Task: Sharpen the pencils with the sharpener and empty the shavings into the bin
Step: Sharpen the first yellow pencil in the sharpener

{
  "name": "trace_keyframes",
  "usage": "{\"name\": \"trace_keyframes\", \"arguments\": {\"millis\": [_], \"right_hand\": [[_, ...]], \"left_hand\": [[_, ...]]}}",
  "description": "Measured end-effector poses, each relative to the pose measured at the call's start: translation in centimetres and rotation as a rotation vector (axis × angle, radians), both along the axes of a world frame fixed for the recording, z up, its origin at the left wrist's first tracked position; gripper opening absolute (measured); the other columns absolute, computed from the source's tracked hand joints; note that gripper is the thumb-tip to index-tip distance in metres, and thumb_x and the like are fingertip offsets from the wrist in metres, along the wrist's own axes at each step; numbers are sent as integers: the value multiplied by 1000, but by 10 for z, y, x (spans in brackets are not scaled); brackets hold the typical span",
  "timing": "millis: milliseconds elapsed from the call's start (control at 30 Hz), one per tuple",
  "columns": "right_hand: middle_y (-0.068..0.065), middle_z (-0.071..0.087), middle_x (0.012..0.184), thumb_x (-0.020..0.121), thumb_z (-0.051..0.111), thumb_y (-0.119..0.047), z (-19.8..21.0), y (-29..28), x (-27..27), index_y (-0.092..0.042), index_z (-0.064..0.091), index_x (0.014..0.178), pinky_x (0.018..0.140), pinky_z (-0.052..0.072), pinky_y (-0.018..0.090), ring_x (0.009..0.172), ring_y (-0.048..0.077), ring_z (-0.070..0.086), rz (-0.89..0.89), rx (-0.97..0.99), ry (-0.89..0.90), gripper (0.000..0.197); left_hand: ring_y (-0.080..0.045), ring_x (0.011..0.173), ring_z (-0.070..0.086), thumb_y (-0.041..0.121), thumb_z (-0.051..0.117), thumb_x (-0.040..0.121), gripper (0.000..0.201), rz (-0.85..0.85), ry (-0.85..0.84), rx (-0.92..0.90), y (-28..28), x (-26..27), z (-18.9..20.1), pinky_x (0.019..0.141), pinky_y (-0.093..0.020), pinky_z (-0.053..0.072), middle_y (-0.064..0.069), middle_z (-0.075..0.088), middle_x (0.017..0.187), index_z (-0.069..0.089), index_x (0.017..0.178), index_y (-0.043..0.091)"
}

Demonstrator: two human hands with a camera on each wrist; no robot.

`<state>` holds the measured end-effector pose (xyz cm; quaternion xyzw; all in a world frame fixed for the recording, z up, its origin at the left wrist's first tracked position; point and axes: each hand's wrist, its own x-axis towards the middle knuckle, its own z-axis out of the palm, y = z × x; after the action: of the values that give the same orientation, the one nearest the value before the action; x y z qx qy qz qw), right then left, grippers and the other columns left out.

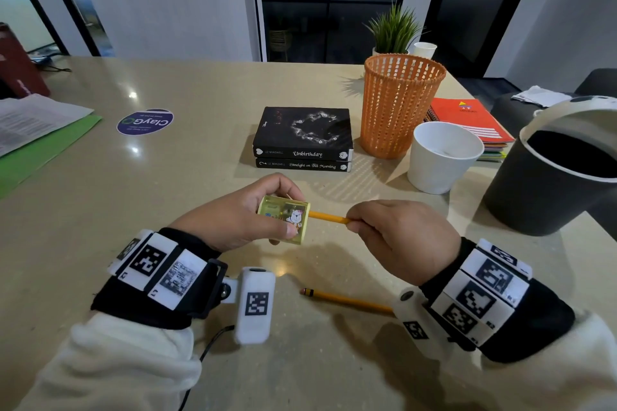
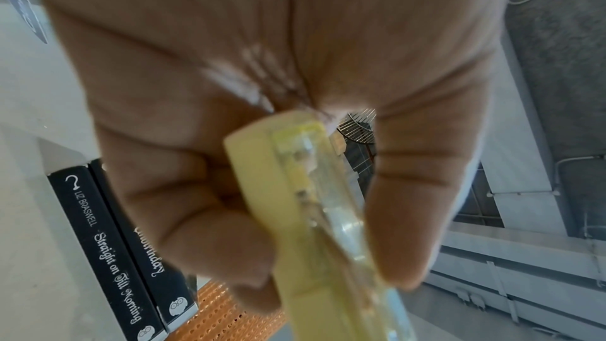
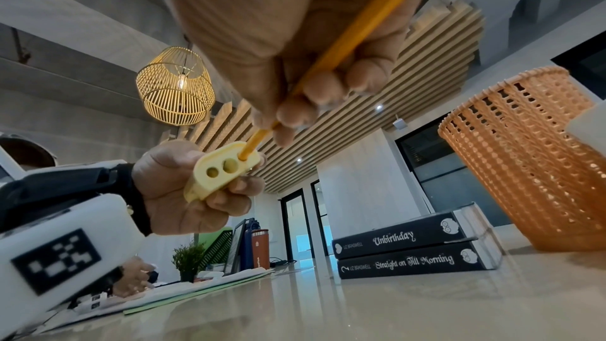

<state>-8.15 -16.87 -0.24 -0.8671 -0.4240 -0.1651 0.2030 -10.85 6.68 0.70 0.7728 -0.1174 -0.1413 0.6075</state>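
1. Left hand grip: fingers and thumb curled round yellow sharpener, held above the table.
2. Right hand grip: fingertips pinching yellow pencil, its tip seated in one hole of the sharpener face; two further holes vacant in the right wrist view.
3. Second pencil lying flat on the table, near the right wrist.
4. Dark bin at far right, open-topped, beside white cup.
5. Behind: orange mesh basket, two stacked black books.
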Motion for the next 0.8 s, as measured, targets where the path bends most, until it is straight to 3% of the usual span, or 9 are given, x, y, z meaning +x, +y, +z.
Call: {"name": "trace_keyframes", "arguments": {"millis": [67,167,233,333,567,700,800], "right_hand": [[-1,62,65,87,35,-36,0,1,-1,-15,61,85,45,42,29,52,24,57,-9,-12,32,34],[-2,57,64,85,51,-33,3,2,-3,-12,51,89,43,40,31,50,23,52,-22,-47,105,22],[0,56,63,83,59,-26,3,3,-3,-12,50,83,41,39,30,48,22,49,-22,-40,92,17],[-1,54,57,80,54,-27,3,3,-2,-12,51,69,38,33,24,41,21,46,-21,14,12,19],[-3,58,56,85,38,-31,-1,3,4,-14,58,70,40,30,21,41,23,51,-27,-55,-27,30],[-6,59,52,84,35,-32,2,5,3,-17,59,67,44,13,14,36,24,47,-120,-132,-114,33],[-5,59,56,85,35,-31,4,7,4,-16,58,70,44,28,19,44,23,54,-119,-131,-129,31]], "left_hand": [[-7,69,59,31,71,52,44,8,13,-6,0,0,-2,60,-23,48,12,63,76,57,93,26],[-9,70,59,31,72,50,47,24,40,-17,0,1,-4,61,-25,48,8,63,79,56,94,26],[-11,71,58,31,72,49,47,35,49,-15,0,2,-5,61,-27,47,7,62,81,56,93,27],[-14,72,58,31,71,50,44,47,54,-16,-2,3,-7,62,-29,47,4,62,81,55,90,26],[-15,71,57,33,71,49,54,50,68,-9,-5,4,-6,62,-28,47,-4,61,84,51,96,16],[-12,66,57,32,71,48,51,63,71,-29,-6,6,-7,59,-27,46,-3,61,81,51,92,17],[-8,61,57,32,71,46,51,76,74,-72,-7,7,-6,57,-25,46,1,61,75,50,91,17]]}}
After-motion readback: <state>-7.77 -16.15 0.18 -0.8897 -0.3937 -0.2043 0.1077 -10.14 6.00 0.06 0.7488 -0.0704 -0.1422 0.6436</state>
